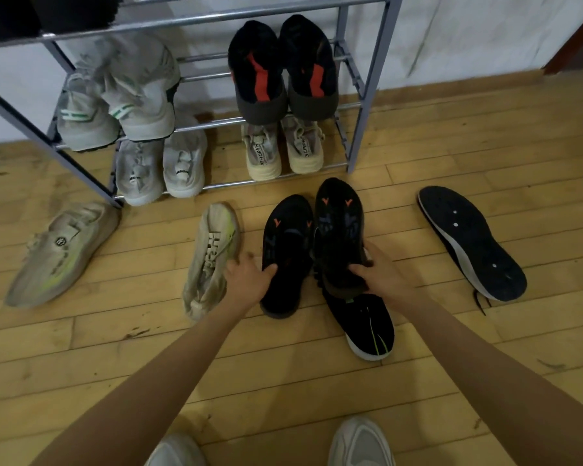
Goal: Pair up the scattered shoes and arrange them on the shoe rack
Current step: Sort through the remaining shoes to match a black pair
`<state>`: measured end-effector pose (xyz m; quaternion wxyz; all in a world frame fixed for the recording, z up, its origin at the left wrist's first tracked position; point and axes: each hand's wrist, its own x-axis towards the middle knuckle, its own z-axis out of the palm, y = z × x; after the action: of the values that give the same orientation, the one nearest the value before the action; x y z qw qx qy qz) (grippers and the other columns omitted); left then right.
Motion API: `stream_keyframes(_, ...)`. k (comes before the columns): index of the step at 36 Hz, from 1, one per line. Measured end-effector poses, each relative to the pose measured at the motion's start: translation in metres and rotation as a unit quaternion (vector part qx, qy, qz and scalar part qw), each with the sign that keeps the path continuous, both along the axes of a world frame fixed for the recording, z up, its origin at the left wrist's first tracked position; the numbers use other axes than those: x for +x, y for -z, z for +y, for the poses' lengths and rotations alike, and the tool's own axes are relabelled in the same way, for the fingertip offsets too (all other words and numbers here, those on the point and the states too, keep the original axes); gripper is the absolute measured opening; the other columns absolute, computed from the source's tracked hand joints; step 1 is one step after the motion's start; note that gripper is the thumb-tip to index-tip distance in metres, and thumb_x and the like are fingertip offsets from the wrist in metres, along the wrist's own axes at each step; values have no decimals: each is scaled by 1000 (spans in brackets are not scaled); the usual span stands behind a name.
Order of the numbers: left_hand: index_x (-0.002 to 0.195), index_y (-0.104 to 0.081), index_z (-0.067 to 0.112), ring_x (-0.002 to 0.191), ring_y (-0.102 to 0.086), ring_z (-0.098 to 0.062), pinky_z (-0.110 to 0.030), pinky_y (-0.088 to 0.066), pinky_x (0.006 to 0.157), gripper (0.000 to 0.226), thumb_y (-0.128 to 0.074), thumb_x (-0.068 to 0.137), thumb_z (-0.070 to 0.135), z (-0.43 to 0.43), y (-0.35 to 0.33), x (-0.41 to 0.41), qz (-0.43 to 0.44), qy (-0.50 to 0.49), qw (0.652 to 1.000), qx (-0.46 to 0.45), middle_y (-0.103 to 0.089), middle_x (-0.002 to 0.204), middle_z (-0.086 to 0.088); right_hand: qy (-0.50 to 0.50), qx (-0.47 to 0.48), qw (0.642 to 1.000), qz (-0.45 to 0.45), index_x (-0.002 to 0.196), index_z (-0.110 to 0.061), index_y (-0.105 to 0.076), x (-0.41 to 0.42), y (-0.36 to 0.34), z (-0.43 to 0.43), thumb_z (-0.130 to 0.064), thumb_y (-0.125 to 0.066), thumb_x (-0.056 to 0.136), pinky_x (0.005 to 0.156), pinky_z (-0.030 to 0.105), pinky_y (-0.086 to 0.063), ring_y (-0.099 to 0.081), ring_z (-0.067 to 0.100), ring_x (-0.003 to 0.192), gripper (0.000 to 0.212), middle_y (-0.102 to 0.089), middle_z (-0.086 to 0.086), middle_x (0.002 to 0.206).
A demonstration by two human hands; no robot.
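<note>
In the lower middle of the frame the left hand (249, 275) grips the left black shoe (285, 243) and the right hand (382, 272) grips the right black shoe (339, 227), fingers curled round their heel ends. The two sit side by side on the wooden floor (418, 381), toes toward the shoe rack (354, 142), each with orange arrow marks and dim grey lettering I cannot read. Just above them, on the rack's bottom shelf, a beige pair (283, 151) carries tabs reading roughly "CAPRO", while the beige shoe (212, 257) beside the left hand shows creased, unreadable black lettering.
</note>
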<state>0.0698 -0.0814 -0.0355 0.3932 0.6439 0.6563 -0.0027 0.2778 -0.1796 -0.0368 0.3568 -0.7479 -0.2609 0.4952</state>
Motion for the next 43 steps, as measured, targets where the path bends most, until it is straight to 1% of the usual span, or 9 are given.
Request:
stream_keyframes(2, 146, -20, 4, 140, -23, -35, -42, -28, 114, 76, -59, 89, 36, -1, 5, -5, 15, -18, 995, -97, -21, 151, -18, -4, -21, 1000, -17, 141, -30, -35, 3, 3, -5, -13, -51, 95, 98, 51, -48, -53, 28, 121, 52, -55, 4, 131)
stream_keyframes(5, 142, -31, 3, 122, -46, -29, -32, -42, 91, 59, -58, 93, 20, -11, 9, -7, -50, -41, 977, -201, -46, 133, -13, -20, -29, 996, -78, 143, -31, -32, 0, 1, -8, -18, -52, 94, 101, 49, -46, -52, 28, 123, 55, -54, 6, 135)
stream_keyframes(10, 134, -43, 4, 95, -51, -25, -35, -43, 78, 41, -52, 94, 10, -16, 16, -6, -84, -72, 969, -219, -52, 106, -9, 20, -74, 997, -10, 142, -18, -26, -10, 10, -12, -22, -71, 82, 95, 46, -51, -57, 26, 111, 76, -54, 9, 126)
stream_keyframes(14, 130, -48, 3, 99, -53, -23, -32, -47, 82, 40, -56, 91, 6, -15, 16, -3, -99, -90, 959, -248, -57, 119, -13, 41, -116, 992, 34, 127, 4, -47, -12, 13, -13, -6, -67, 85, 89, 35, -54, -63, 26, 101, 48, -61, 16, 120)
stream_keyframes(19, 122, -55, 4, 93, -57, -19, -32, -50, 80, 35, -60, 87, 4, -18, 14, 2, -173, -147, 925, -304, -57, 128, -17, 24, -120, 992, 9, 127, -1, -52, -14, 13, -10, -21, -63, 89, 84, 31, -54, -60, 24, 104, 44, -61, 14, 120)
stream_keyframes(25, 120, -50, 3, 100, -61, -26, -38, -55, 81, 41, -67, 83, 6, -7, 2, -9, -220, -165, 922, -272, -61, 121, -14, 33, -136, 986, 93, 132, -4, -49, -20, 13, -1, -15, -63, 89, 62, 24, -53, -58, 27, 111, 46, -57, 14, 130)
stream_keyframes(29, 123, -50, -1, 93, -63, -24, -38, -57, 76, 45, -69, 82, 6, -3, -9, -11, -240, -148, 928, -242, -63, 116, -16, 64, -137, 981, 119, 132, -5, -47, -19, 10, 6, -8, -65, 87, 67, 26, -52, -53, 28, 118, 48, -54, 13, 132)
stream_keyframes(33, 121, -53, -2, 95, -64, -25, -38, -57, 77, 41, -67, 84, 6, -4, -22, -11, -259, -147, 925, -236, -64, 115, -16, 64, -121, 981, 135, 124, -1, -54, -13, -6, 5, -6, -60, 90, 69, 25, -52, -60, 22, 99, 35, -60, 13, 119)
stream_keyframes(43, 125, -52, 3, 105, -63, -27, -36, -57, 77, 38, -60, 88, 2, -8, -92, -20, -345, -114, 906, -218, -64, 119, -13, 7, -55, 998, 7, 104, -4, -52, -5, -90, -9, -2, -58, 91, 74, 27, -53, -57, 21, 96, 14, -59, 7, 99)
